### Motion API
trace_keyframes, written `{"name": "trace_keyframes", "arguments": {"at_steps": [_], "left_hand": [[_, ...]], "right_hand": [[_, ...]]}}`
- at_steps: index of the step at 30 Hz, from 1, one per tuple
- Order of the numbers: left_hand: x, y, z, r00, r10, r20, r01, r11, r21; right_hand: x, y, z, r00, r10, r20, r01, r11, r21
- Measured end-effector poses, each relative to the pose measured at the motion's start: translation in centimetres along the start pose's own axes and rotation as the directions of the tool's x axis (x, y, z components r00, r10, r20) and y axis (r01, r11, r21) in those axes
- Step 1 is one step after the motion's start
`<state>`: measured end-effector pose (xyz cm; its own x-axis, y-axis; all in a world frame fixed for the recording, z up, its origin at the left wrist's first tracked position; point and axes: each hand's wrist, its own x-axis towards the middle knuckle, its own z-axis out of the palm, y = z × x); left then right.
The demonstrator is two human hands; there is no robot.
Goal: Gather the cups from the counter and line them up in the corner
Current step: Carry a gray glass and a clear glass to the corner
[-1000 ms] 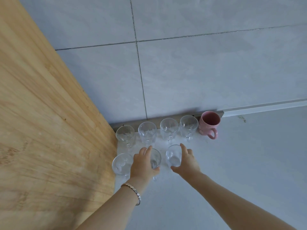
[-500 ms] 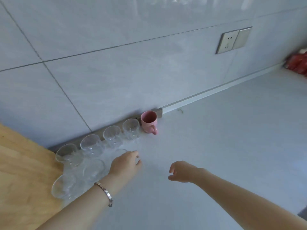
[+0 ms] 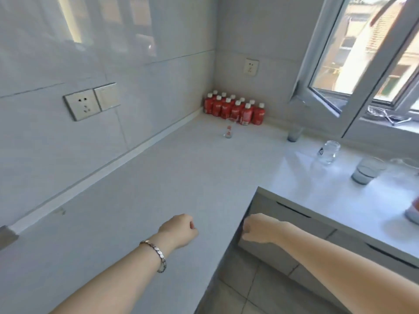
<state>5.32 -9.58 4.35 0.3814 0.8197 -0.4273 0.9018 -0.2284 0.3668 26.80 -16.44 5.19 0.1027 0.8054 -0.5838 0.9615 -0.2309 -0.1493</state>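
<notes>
4 clear glasses are seen on the pale counter (image 3: 158, 177): a small stemmed glass (image 3: 229, 129) at centre before the red bottles (image 3: 235, 108) in the far corner, and a tumbler (image 3: 294, 133), a jar-shaped glass (image 3: 327, 152) and a wide glass (image 3: 365, 171) at right under the open window (image 3: 353, 64). At the bottom of the frame, the left hand (image 3: 179, 233), braceleted, and the right hand (image 3: 260, 230) are held with fingers curled loosely shut, nothing gripped. 2 wall sockets (image 3: 82, 105) are counted on the tiles.
</notes>
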Motion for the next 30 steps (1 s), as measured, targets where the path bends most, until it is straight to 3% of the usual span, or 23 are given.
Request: {"name": "trace_keyframes", "arguments": {"at_steps": [11, 18, 24, 30], "left_hand": [[13.2, 22.1, 2.0, 0.975, 0.205, 0.087, -0.212, 0.974, 0.084], [22.4, 31.3, 2.5, 0.919, 0.329, 0.218, -0.370, 0.910, 0.187], [29.3, 39.4, 2.8, 0.838, 0.435, 0.328, -0.524, 0.810, 0.263], [32.9, 47.0, 6.4, 0.784, 0.501, 0.368, -0.598, 0.769, 0.228]], "right_hand": [[1.0, 24.1, -5.7, 0.937, 0.314, -0.153, -0.269, 0.928, 0.256], [4.6, 33.3, -7.6, 0.858, 0.493, -0.144, -0.394, 0.812, 0.430], [5.9, 40.5, -9.1, 0.735, 0.672, -0.092, -0.528, 0.652, 0.544], [5.9, 48.2, -10.0, 0.676, 0.732, -0.084, -0.564, 0.588, 0.580]]}}
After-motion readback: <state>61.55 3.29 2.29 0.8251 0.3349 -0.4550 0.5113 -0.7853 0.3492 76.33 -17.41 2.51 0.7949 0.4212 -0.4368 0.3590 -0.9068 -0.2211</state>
